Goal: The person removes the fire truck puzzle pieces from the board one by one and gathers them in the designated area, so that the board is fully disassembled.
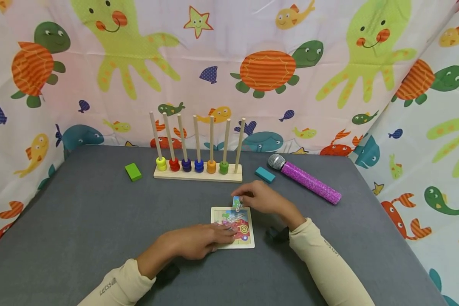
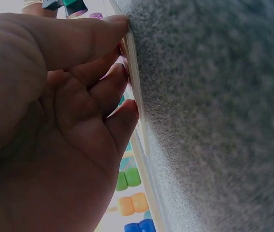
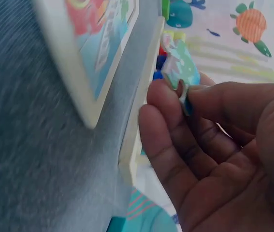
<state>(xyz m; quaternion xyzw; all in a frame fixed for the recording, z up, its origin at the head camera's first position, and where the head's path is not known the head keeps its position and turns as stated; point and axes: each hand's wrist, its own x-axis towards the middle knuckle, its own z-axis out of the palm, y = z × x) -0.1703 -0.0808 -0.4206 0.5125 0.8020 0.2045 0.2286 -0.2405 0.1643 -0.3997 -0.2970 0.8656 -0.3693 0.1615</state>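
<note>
A jigsaw puzzle piece (image 1: 236, 202) with a blue and green print is pinched between the thumb and fingers of my right hand (image 1: 262, 197), just above the far edge of a wooden puzzle board (image 1: 252, 231). In the right wrist view the jigsaw piece (image 3: 181, 63) is tilted, its curved notch by the thumb. The board has a pale frame around a colourful picture with red and blue. My left hand (image 1: 195, 241) rests on the board's left side, its fingertips on the picture. In the left wrist view the thumb tip is at the edge of the board (image 2: 136, 82).
Behind the board stands a wooden peg rack (image 1: 199, 177) with coloured beads on most pegs. A green block (image 1: 133, 172) is to its left, a teal block (image 1: 265, 174) to its right. A glittery purple microphone (image 1: 310, 182) lies at the right. A printed curtain (image 1: 222, 25) hangs behind the table.
</note>
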